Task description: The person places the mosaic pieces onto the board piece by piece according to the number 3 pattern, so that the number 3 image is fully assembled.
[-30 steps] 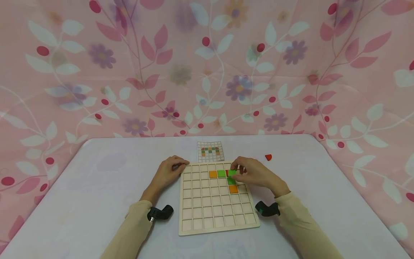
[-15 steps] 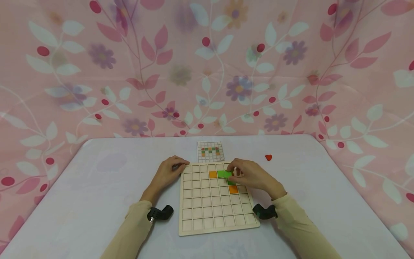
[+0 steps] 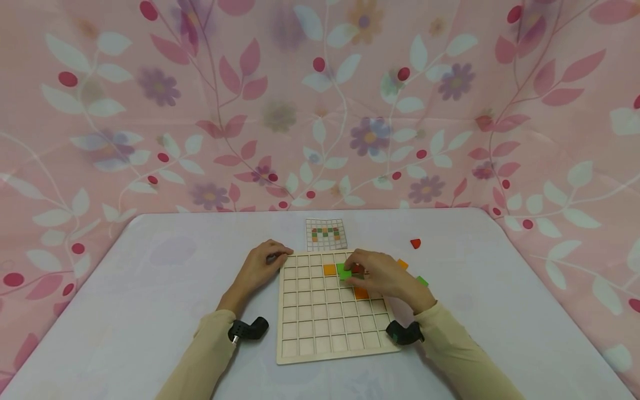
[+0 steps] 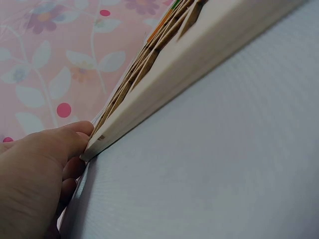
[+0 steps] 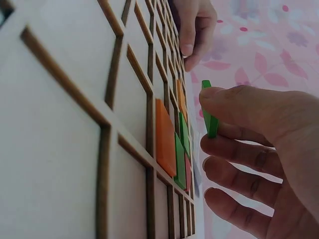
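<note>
My right hand (image 3: 382,273) pinches a green square tile (image 5: 213,125) between thumb and index finger, above the wooden grid board (image 3: 330,328). In the right wrist view the held tile is apart from the board and seen edge-on; the other fingers are bent and hold nothing. Under and beside that hand, an orange tile (image 3: 329,270), a red piece (image 3: 355,269), green tiles (image 5: 179,162) and another orange tile (image 5: 165,142) sit in the board's cells, partly covered. My left hand (image 3: 262,264) grips the board's far left corner with its fingertips.
A small printed grid card (image 3: 326,236) with coloured squares lies just behind the board. To the right lie a red rounded piece (image 3: 415,243), an orange piece (image 3: 403,264) and a green piece (image 3: 422,281), the last two partly behind my right hand.
My right hand has moved left across the board with the green tile. An orange and a green piece on the table have come into sight behind it. The left hand stays put.
</note>
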{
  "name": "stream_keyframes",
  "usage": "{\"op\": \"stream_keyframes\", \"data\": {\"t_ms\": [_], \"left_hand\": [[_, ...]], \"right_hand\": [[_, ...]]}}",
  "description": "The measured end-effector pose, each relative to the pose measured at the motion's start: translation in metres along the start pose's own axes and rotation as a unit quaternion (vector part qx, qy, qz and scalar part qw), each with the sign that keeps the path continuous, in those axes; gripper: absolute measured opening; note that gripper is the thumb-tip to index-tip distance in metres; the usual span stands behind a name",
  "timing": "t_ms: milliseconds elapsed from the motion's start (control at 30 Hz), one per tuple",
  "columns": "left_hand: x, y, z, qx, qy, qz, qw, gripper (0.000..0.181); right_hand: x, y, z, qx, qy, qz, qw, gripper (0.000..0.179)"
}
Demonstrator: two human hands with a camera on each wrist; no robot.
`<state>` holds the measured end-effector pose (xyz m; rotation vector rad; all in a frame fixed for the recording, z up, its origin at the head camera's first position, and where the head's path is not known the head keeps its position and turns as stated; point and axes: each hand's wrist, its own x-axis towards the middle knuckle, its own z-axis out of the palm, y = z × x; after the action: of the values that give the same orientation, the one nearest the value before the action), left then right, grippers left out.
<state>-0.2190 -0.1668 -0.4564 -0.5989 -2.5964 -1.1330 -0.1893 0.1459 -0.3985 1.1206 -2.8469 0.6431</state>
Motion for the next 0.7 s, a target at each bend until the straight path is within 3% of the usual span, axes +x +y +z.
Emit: {"op": "stream_keyframes", "data": {"t_ms": [700], "left_hand": [[0.0,0.0,0.0,0.001,0.008,0.02,0.9998,0.014]], "right_hand": [[0.006,-0.013,0.011,-0.026,-0.008,-0.012,0.9995,0.025]]}}
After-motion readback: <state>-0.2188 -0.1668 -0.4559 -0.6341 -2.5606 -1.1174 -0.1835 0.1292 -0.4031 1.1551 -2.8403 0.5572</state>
